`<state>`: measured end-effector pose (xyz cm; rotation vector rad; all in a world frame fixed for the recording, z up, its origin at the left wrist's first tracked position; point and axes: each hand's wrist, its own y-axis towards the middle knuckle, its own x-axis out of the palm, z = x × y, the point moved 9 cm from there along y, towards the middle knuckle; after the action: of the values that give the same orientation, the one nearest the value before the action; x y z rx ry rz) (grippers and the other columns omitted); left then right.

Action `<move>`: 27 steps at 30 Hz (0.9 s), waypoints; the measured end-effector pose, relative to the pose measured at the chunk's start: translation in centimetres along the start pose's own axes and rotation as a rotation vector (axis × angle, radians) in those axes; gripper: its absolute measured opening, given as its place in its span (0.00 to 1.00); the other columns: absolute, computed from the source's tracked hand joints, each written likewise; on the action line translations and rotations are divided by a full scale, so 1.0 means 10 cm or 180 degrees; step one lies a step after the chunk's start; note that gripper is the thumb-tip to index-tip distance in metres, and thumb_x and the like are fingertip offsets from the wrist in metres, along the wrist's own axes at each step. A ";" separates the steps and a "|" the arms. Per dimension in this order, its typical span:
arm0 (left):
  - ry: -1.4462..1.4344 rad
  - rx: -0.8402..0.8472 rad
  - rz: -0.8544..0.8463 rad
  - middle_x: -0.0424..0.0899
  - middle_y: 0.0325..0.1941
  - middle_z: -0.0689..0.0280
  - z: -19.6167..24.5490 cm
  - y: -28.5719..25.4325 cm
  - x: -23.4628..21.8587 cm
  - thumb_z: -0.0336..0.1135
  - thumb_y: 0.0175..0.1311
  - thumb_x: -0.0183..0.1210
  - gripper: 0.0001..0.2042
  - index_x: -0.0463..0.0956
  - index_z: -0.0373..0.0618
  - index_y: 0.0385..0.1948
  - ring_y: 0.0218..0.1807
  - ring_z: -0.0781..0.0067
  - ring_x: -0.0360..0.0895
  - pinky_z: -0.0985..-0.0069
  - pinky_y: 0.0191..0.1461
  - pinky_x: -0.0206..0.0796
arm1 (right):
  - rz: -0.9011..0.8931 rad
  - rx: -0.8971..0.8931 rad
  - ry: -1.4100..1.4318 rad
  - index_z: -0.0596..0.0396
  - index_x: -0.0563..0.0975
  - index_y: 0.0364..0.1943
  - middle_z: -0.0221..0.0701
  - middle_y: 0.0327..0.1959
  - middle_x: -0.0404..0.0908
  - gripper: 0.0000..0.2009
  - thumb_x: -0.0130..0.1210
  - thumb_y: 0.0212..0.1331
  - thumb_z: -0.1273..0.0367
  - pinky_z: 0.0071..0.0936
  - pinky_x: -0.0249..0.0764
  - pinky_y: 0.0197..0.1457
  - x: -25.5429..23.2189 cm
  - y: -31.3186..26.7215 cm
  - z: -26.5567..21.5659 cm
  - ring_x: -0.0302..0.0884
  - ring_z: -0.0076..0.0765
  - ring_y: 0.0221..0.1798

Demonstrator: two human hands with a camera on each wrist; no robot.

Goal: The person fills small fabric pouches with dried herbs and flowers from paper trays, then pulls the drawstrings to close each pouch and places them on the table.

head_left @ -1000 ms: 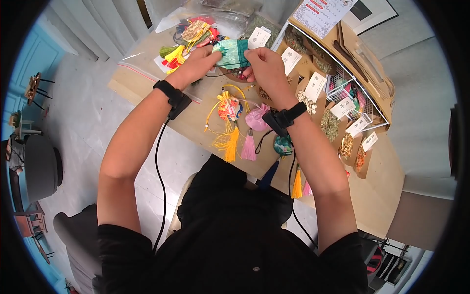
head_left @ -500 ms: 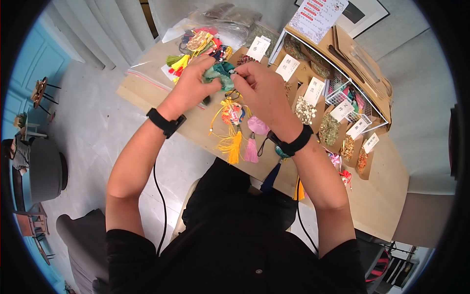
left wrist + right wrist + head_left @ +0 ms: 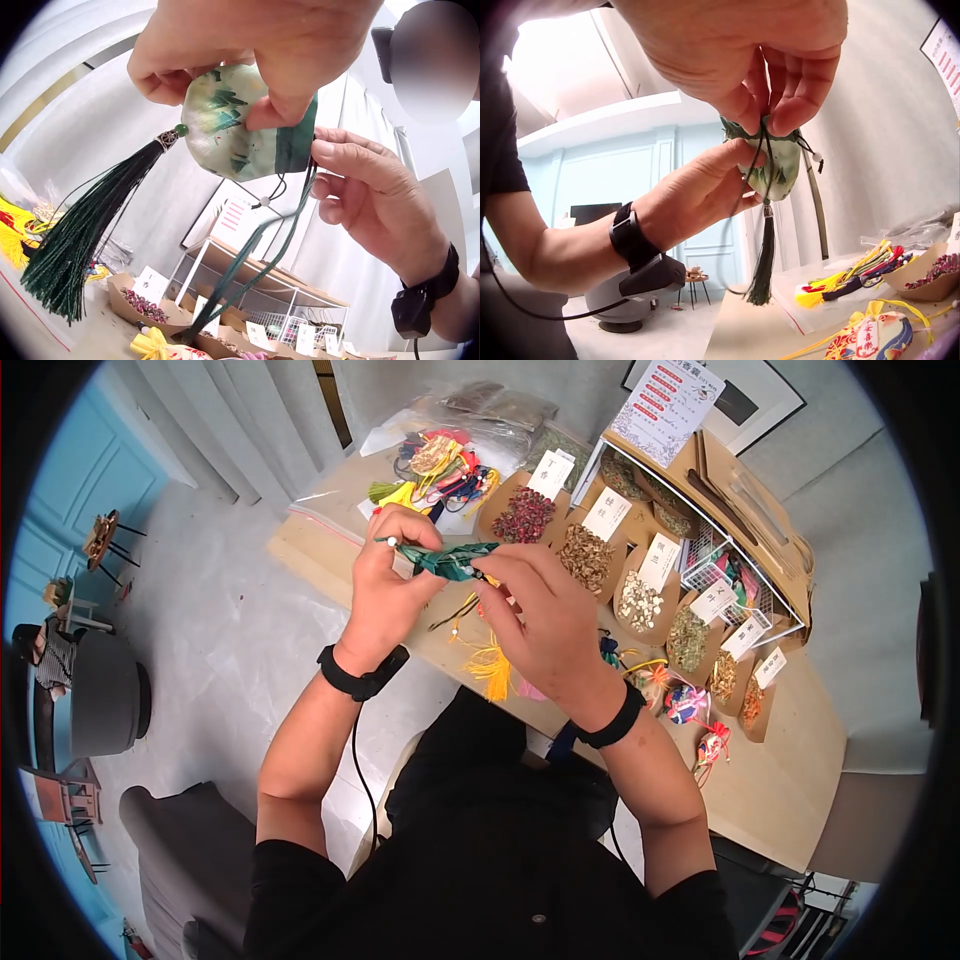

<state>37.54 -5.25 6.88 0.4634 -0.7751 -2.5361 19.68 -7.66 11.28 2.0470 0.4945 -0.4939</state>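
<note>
A pale green drawstring sachet (image 3: 217,139) with a darker green band at its mouth is held up in front of the body, above the table's near left part. My left hand (image 3: 390,590) grips its body between thumb and fingers. At the gathered mouth, my right hand (image 3: 545,620) pinches the edge and the dark cord (image 3: 766,150) between thumb and fingertips. From the sachet's bottom a dark green tassel (image 3: 94,232) hangs below a green bead. A loose green cord end trails down beneath the mouth, with a small white bead (image 3: 265,201) beside it.
Paper trays of dried herbs (image 3: 585,555) with white label cards line the table (image 3: 780,790), before a white wire shelf (image 3: 700,545). Colourful tassels (image 3: 440,470) lie heaped at the back left. Several small sachets (image 3: 687,705) lie near the right forearm, and a patterned one (image 3: 870,337) lies below the hands.
Both hands have brought the sachet nearer the body, away from the herb trays. It has turned from lying broad to the head camera to showing its gathered mouth.
</note>
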 end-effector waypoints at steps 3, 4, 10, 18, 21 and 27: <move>-0.0108 0.0010 -0.0035 0.76 0.41 0.66 0.06 -0.05 0.02 0.18 0.48 0.68 0.15 0.74 0.44 0.35 0.46 0.69 0.74 0.74 0.55 0.67 | 0.0006 -0.0122 -0.0127 0.55 0.81 0.46 0.33 0.45 0.82 0.11 0.66 0.59 0.76 0.36 0.81 0.42 -0.02 -0.02 -0.09 0.84 0.42 0.44; -0.0166 -0.0029 -0.0040 0.76 0.42 0.67 0.05 -0.07 0.02 0.18 0.49 0.68 0.15 0.74 0.44 0.35 0.47 0.70 0.74 0.75 0.54 0.67 | 0.0001 -0.0172 -0.0195 0.55 0.81 0.46 0.33 0.45 0.82 0.12 0.66 0.58 0.76 0.35 0.81 0.42 -0.02 -0.03 -0.11 0.84 0.42 0.44; -0.0462 -0.0110 0.0025 0.75 0.43 0.67 -0.05 -0.16 0.06 0.18 0.52 0.68 0.15 0.74 0.43 0.38 0.48 0.73 0.73 0.76 0.55 0.67 | 0.0093 -0.0456 -0.0383 0.55 0.81 0.45 0.32 0.44 0.82 0.13 0.67 0.56 0.76 0.32 0.81 0.39 -0.02 -0.07 -0.21 0.84 0.39 0.44; -0.0148 0.0030 0.0077 0.76 0.45 0.65 0.02 -0.26 0.05 0.20 0.51 0.71 0.18 0.77 0.45 0.43 0.50 0.68 0.75 0.73 0.57 0.69 | -0.0006 -0.0454 -0.0287 0.56 0.81 0.47 0.34 0.47 0.81 0.15 0.68 0.54 0.78 0.36 0.79 0.45 0.03 -0.11 -0.31 0.82 0.44 0.46; 0.0225 0.0102 0.0019 0.77 0.45 0.64 -0.03 -0.30 0.07 0.22 0.51 0.73 0.19 0.79 0.46 0.45 0.50 0.64 0.76 0.71 0.57 0.70 | -0.0001 -0.0505 -0.0249 0.56 0.81 0.48 0.34 0.49 0.81 0.16 0.68 0.54 0.78 0.37 0.80 0.46 0.03 -0.13 -0.35 0.82 0.45 0.46; -0.0033 -0.0057 -0.0014 0.77 0.43 0.64 -0.14 -0.31 0.09 0.24 0.51 0.74 0.17 0.79 0.46 0.42 0.47 0.65 0.76 0.71 0.54 0.70 | -0.0008 -0.0512 -0.0255 0.57 0.81 0.49 0.35 0.50 0.82 0.16 0.68 0.56 0.77 0.36 0.80 0.46 0.05 -0.20 -0.37 0.83 0.44 0.46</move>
<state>36.40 -4.03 3.73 0.4471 -0.7553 -2.5492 19.60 -3.49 11.39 1.8656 0.4733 -0.5188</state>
